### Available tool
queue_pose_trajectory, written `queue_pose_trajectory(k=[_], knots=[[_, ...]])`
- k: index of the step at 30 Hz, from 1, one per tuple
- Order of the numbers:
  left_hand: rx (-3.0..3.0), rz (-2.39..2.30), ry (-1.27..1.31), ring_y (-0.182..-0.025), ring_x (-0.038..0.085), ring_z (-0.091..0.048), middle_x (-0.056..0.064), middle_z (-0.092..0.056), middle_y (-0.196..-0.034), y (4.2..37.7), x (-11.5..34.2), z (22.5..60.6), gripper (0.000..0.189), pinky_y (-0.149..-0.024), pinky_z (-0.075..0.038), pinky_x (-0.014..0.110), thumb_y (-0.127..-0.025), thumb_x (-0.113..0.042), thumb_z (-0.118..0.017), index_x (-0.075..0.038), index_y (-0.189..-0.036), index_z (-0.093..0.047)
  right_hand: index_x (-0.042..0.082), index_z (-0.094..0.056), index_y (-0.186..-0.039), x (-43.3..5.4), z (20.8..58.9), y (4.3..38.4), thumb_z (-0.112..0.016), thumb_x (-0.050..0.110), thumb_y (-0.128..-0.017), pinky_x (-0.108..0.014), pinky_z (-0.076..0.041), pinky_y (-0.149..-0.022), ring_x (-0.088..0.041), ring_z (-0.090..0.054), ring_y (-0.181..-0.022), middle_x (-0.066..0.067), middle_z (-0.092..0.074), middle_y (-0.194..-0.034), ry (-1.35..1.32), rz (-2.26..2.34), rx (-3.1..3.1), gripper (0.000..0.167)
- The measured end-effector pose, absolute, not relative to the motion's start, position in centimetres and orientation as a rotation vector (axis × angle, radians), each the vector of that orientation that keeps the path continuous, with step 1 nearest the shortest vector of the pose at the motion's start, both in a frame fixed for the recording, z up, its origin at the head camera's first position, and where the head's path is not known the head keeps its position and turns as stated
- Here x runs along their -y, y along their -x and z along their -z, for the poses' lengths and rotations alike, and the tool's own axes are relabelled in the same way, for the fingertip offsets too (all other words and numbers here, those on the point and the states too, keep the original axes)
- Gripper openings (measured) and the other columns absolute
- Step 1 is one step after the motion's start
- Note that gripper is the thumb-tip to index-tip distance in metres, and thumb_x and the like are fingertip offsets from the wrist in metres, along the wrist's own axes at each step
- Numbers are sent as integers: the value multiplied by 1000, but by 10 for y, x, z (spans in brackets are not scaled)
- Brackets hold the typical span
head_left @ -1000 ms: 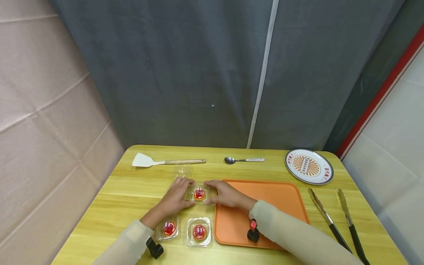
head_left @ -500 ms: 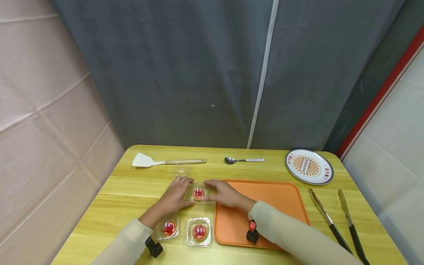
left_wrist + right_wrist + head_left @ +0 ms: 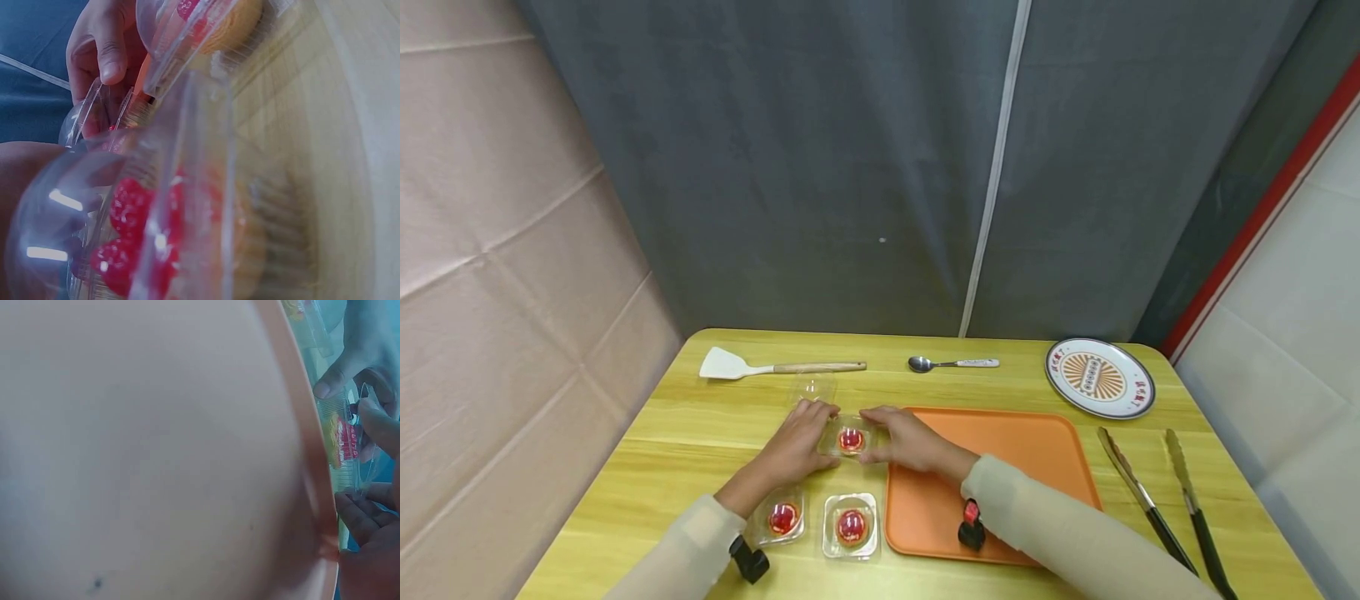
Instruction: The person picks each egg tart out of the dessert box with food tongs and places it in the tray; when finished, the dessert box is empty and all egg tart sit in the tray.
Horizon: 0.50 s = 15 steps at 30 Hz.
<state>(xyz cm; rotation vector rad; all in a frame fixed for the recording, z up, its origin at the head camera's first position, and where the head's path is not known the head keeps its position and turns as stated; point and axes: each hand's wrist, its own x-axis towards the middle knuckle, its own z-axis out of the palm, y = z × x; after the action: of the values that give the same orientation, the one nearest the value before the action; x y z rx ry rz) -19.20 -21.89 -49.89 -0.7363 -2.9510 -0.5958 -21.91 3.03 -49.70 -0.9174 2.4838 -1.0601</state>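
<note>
A small clear plastic box [image 3: 851,423] with a red-topped tart [image 3: 852,440] inside is held between both hands, beside the tray's left edge. My left hand [image 3: 797,437] grips its left side, thumb toward the front. My right hand [image 3: 913,442] grips the right side with thumb and fingers. In the right wrist view, a clear lid [image 3: 370,394] stands partly raised beside the tart. Closer to me are two similar boxes with tarts: one box [image 3: 762,533] by the left forearm, another box [image 3: 850,550] to its right. The left one looms large in the left wrist view.
An orange tray [image 3: 1000,429] lies under the right forearm. Behind are a clear domed plastic piece [image 3: 812,387], a white spatula [image 3: 726,364] and a spoon [image 3: 920,364]. A round plate [image 3: 1093,377] and black-handled tongs [image 3: 1165,533] lie at the right.
My right thumb, over the front of the held box half a second ago, has shifted back toward its right edge. The left hand has barely moved, and the other things have stayed put.
</note>
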Motion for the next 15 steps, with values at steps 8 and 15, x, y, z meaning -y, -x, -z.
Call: queue_pose_trajectory(k=[8,15], knots=[[2973,581,758,-123,25,-49,8,-58,-138,192,220,497,84,-111,-44,47,-76,-31,-92,-3,-144,-51,3,-48,-153,-32,490,219,-80,40,-90,-50,-40,-118,-31,-50,-140,-13,-54,-151,919,1130,-2450,80],[2980,545,818,-129,28,-48,9,-55,-144,193,224,486,97,-113,-43,50,-69,-40,-95,-4,-147,-49,0,-46,-153,-33,480,222,-80,32,-91,-51,-41,-118,-32,-51,-140,-15,-54,-151,915,1199,-2384,78]])
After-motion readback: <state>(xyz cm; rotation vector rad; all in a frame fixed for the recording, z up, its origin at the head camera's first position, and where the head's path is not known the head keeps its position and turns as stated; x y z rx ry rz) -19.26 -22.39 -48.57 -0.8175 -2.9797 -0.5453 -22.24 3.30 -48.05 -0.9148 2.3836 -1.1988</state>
